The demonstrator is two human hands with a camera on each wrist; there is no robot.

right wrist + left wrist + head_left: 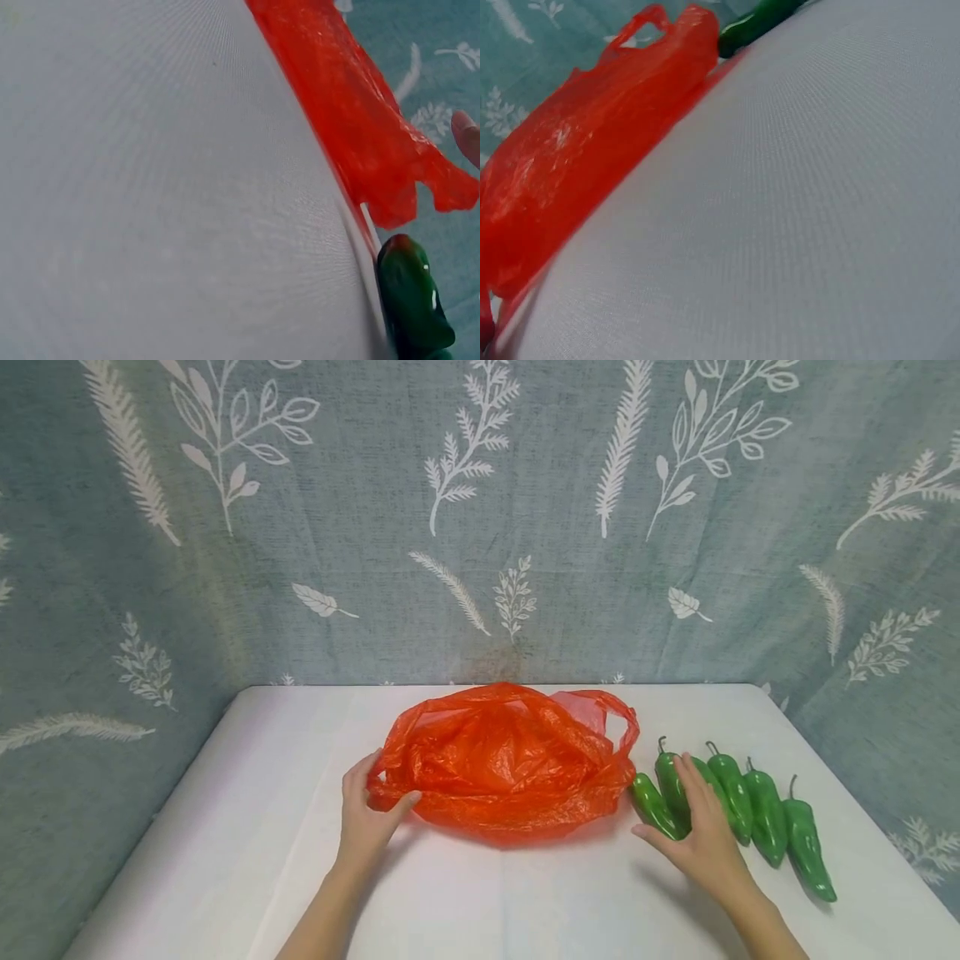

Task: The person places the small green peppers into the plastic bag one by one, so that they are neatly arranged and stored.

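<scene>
The red plastic bag (498, 760) lies on a white table (525, 902) backed by grey-green cloth (375, 568) with white leaf prints. The bag's crumpled mouth gapes upward, and a looped handle (628, 727) sticks out at its right end. The left hand (366, 822) is at the bag's left end, thumb and fingers wide apart; whether it touches the plastic, I cannot tell. The right hand (703, 843), spread wide and gripping nothing, is over part of a row of green peppers (766, 817) just beside the bag.
</scene>
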